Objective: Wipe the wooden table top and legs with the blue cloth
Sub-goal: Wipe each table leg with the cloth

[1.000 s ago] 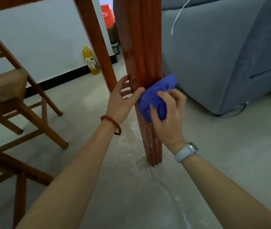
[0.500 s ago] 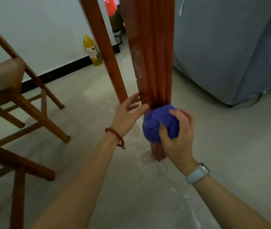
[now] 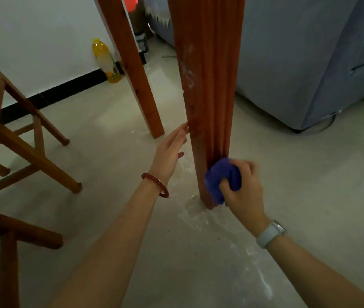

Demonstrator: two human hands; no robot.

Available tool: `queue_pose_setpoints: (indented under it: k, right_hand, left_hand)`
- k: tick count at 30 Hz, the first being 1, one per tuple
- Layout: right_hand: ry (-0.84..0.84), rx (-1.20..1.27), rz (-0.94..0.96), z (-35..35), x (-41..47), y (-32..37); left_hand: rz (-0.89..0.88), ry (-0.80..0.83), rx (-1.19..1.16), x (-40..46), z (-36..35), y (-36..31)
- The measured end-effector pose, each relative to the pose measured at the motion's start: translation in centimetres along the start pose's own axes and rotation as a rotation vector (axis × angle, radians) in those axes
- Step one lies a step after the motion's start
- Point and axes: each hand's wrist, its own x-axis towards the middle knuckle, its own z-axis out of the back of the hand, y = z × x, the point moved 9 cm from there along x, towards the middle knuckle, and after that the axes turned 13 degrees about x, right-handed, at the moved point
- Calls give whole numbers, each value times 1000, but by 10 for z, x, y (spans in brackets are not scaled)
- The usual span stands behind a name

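Against the far wall, a plastic bottle (image 3: 106, 61) upright, holding yellow liquid. Near counter leg (image 3: 207, 90) upright, long axis vertical, foot on the floor (image 3: 287, 174). Low on it, blue cloth (image 3: 222, 178) bunched, gripped and pressed by right hand (image 3: 242, 192). Left hand (image 3: 171, 150) slack-fingered, fingertips touching the leg's left edge.

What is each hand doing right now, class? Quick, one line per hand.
Left hand: open, fingers straight, fingertips at the table leg.
Right hand: closed around the blue cloth, pressing it against the leg's base.

Red bead bracelet (image 3: 155, 184) (left wrist); pale wristwatch (image 3: 271, 234).
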Motion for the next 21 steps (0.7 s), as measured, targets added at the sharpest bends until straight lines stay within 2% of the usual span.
queue_pose_setpoints:
  k: [2, 4, 7, 9, 11, 14, 16, 18, 21]
  right_hand:
    - [-124, 98, 303, 14, 13, 71]
    - [-233, 157, 510, 22, 26, 121]
    - [-269, 163, 594, 15, 41, 134]
    - [-171, 119, 511, -2, 34, 99]
    - [-6, 14, 318, -22, 13, 38]
    - [267, -86, -229, -39, -25, -73]
    - [352, -181, -473, -36, -41, -108]
    - [279, -136, -483, -29, -40, -100]
    - [202, 112, -324, -30, -28, -45]
  left_hand:
    - [28, -42, -31, 1, 6, 5]
    - [57, -90, -59, 1, 16, 9]
    - [64, -116, -43, 0, 28, 12]
    - [55, -128, -22, -3, 35, 14]
    - [53, -132, 7, -7, 37, 20]
    - [81, -79, 72, -13, 25, 38]
    - [107, -21, 143, -17, 13, 55]
    - [141, 61, 226, -21, 0, 71]
    - [190, 258, 258, -34, -25, 81]
